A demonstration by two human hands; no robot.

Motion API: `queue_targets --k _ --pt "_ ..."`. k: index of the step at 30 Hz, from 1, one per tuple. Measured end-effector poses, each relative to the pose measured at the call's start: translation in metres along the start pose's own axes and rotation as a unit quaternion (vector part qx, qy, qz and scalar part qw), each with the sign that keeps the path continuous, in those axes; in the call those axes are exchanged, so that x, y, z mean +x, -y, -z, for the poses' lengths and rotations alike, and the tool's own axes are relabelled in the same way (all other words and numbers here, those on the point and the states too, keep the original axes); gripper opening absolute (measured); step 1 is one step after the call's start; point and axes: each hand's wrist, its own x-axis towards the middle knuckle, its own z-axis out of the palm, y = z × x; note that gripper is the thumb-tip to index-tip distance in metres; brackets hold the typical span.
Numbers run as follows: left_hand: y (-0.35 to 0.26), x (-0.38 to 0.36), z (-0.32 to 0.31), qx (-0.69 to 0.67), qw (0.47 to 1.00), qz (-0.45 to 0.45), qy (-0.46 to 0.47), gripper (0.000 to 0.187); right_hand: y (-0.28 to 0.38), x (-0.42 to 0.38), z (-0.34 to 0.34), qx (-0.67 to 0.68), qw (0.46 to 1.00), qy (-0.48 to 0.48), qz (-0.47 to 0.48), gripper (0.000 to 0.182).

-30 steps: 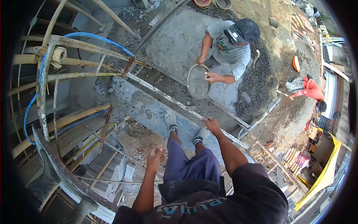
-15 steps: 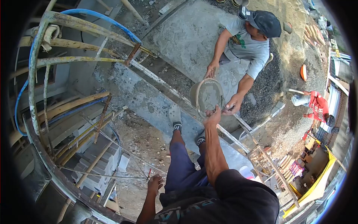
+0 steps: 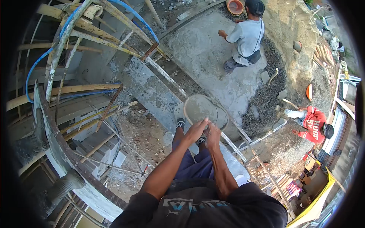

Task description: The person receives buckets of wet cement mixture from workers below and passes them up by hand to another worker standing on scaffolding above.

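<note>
Just in front of me is a bucket (image 3: 200, 105) filled to near the rim with grey wet cement. A thin wire handle runs over its right side. My left hand (image 3: 196, 130) is closed at the near edge of the bucket. Right beside it, my right hand (image 3: 213, 135) is closed at the same edge, by the end of the handle. The exact fingertips under the rim are hidden. My feet stand on a grey plank below the bucket.
A co-worker in a grey shirt (image 3: 245, 38) faces away by an orange bucket (image 3: 235, 7). Another person in red (image 3: 315, 123) is at the right by a gravel pile (image 3: 266, 110). Metal scaffold rails (image 3: 167, 78), bamboo poles (image 3: 81, 91) and a blue hose (image 3: 38, 89) surround me.
The co-worker has let go of the bucket and turned away. My left hand has come up to join my right hand at the bucket, which is nearer me.
</note>
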Motion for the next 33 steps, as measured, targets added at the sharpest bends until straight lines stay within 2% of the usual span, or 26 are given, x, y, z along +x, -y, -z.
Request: queue_targets --k 2,5,8,11,14,15,18,21,23,25,27,30,33 --pt "-0.004 0.012 -0.016 -0.194 0.97 0.092 0.112 0.072 0.022 -0.033 -0.001 -0.039 0.998 0.043 -0.011 0.024" --pt "-0.023 -0.029 -0.018 -0.318 0.936 0.01 0.151 0.061 0.066 -0.083 -0.016 -0.092 0.991 0.097 -0.014 0.027" --pt "-0.07 -0.096 0.0 -0.294 0.948 -0.111 0.059 0.049 0.096 -0.135 -0.043 -0.199 0.957 0.157 0.142 0.032" --pt "-0.14 -0.171 0.018 -0.319 0.944 -0.084 0.016 0.031 0.163 -0.193 -0.066 -0.297 0.907 0.269 0.127 0.035" --pt "-0.189 -0.227 0.036 -0.319 0.929 -0.186 -0.012 0.028 0.206 -0.235 -0.091 -0.314 0.866 0.352 0.165 0.035" --pt "-0.2 -0.241 0.042 -0.334 0.91 -0.246 0.0 0.026 0.215 -0.247 -0.104 -0.309 0.827 0.368 0.292 0.036" --pt "-0.254 -0.3 0.066 -0.343 0.894 -0.289 0.007 0.029 0.278 -0.307 -0.145 -0.312 0.766 0.478 0.296 0.033" --pt "-0.301 -0.356 0.091 -0.36 0.876 -0.321 -0.014 0.034 0.32 -0.341 -0.18 -0.311 0.714 0.585 0.228 0.03" --pt "-0.334 -0.403 0.104 -0.364 0.869 -0.334 -0.02 0.036 0.342 -0.386 -0.209 -0.226 0.713 0.627 0.215 0.031" --pt "-0.366 -0.434 0.119 -0.357 0.851 -0.382 -0.055 0.036 0.365 -0.414 -0.234 -0.2 0.691 0.67 0.183 0.033" --pt "-0.394 -0.456 0.133 -0.343 0.828 -0.43 -0.105 0.029 0.385 -0.44 -0.26 -0.183 0.672 0.7 0.161 0.034" --pt "-0.432 -0.493 0.165 -0.332 0.828 -0.448 -0.053 0.031 0.411 -0.477 -0.299 -0.173 0.655 0.719 0.157 0.037" --pt "-0.461 -0.523 0.189 -0.335 0.812 -0.457 -0.14 0.037 0.425 -0.506 -0.337 -0.171 0.643 0.729 0.163 0.038"
